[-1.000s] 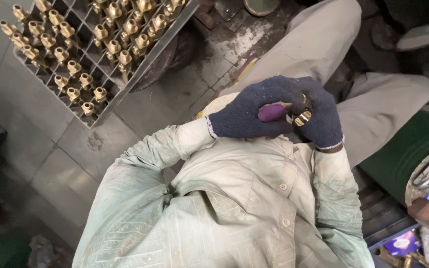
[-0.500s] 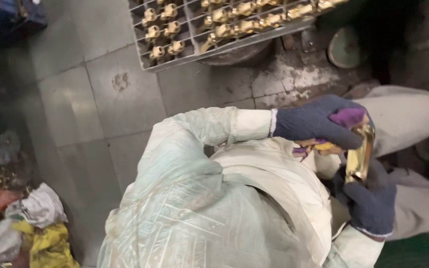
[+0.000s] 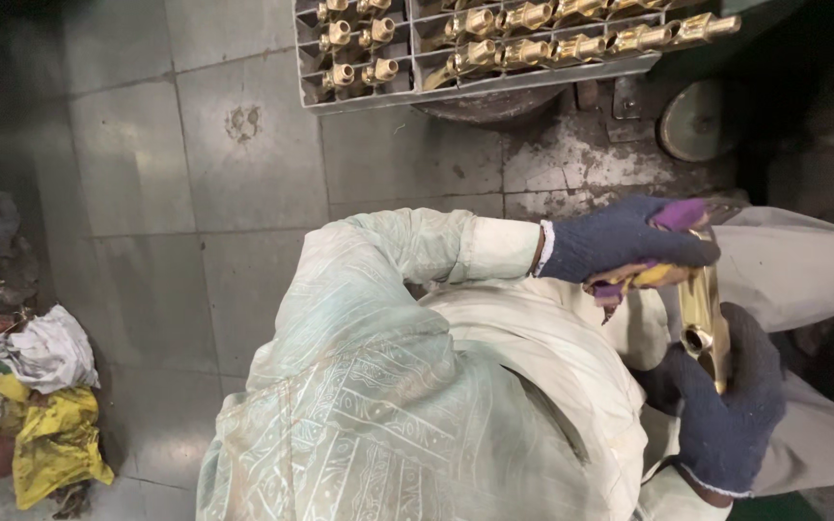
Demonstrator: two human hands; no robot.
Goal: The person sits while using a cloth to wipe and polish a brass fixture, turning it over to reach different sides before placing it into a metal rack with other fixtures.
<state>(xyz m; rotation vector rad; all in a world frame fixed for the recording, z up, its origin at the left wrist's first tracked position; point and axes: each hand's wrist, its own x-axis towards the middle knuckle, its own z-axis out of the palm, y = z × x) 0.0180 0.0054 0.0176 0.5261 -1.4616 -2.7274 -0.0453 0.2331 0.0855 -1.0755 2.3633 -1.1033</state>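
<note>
Gloves on, we are gripping a brass fitting [image 3: 702,323] in our right hand [image 3: 726,405], our left hand [image 3: 620,241] closing on a purple-yellow cloth [image 3: 644,275].

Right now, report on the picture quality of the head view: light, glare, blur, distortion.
Head view: light falls mainly on the pale sleeve and grey floor tiles; the top-right corner and left edge sink into deep shadow. Bright glare on the brass piece held in the right hand, and on the brass fittings in the grey tray. The left hand looks sharp. Wide-angle lens bends the tile lines.
</note>
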